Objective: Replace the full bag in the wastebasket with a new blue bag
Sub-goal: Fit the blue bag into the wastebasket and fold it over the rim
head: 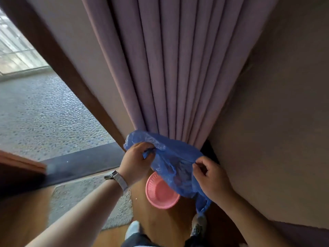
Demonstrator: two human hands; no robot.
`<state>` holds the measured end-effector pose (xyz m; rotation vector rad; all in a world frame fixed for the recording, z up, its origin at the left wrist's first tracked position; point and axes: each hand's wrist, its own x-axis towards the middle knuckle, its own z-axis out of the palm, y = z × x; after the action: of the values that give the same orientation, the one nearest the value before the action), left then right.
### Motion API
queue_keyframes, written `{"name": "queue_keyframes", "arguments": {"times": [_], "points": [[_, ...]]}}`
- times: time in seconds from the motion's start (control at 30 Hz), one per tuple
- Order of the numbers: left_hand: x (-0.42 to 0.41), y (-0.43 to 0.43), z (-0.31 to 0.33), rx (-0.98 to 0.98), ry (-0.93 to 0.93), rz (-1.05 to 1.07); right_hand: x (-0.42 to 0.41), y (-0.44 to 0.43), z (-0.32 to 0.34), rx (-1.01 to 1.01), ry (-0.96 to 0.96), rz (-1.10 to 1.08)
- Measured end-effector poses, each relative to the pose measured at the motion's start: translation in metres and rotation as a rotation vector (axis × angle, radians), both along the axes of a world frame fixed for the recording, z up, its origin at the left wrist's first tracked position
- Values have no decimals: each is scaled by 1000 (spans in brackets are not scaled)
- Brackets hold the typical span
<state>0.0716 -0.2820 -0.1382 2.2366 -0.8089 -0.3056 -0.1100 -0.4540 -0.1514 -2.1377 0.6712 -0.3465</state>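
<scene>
Two hands grip the blue bag point(175, 164): our left hand point(136, 160) and right hand point(211, 175) each pinch its rim. It hangs above the pink basket point(160, 195) (on the wood floor point(160, 223)).

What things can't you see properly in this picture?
Head view only:
- Thin blue plastic bag: its opening is bunched up between the left hand and right hand.
- Pink round plastic wastebasket: the blue bag covers its far side.
- Behind the pleated mauve curtain: hidden by the cloth.
- Shoes: blurred and cut off by the bottom edge.
</scene>
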Motion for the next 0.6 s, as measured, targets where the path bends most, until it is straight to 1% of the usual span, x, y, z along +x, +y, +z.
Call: {"name": "queue_keyframes", "arguments": {"times": [0.07, 0.13, 0.23, 0.33, 0.4, 0.53, 0.6], "points": [[-11, 1, 0, -4, -7, 74, 6, -10, -8, -17, 24, 100], [-20, 7, -1, 8, -24, 103, 12, -12, -15, -20, 33, 178], [-26, 21, -7, 24, -26, 170, 21, -4, -28, 35, 40, 240], [-27, 38, -20, 38, -32, 245, 29, 11, -40, 44, 69, 245], [-27, 47, -32, 51, -27, 255, 34, 21, -45, 69, 87, 234], [-20, 60, -64, 34, 61, 254, 41, 40, -62, 58, 94, 193], [-14, 68, -88, 34, 90, 246, 45, 50, -77, 85, 103, 161]]}}
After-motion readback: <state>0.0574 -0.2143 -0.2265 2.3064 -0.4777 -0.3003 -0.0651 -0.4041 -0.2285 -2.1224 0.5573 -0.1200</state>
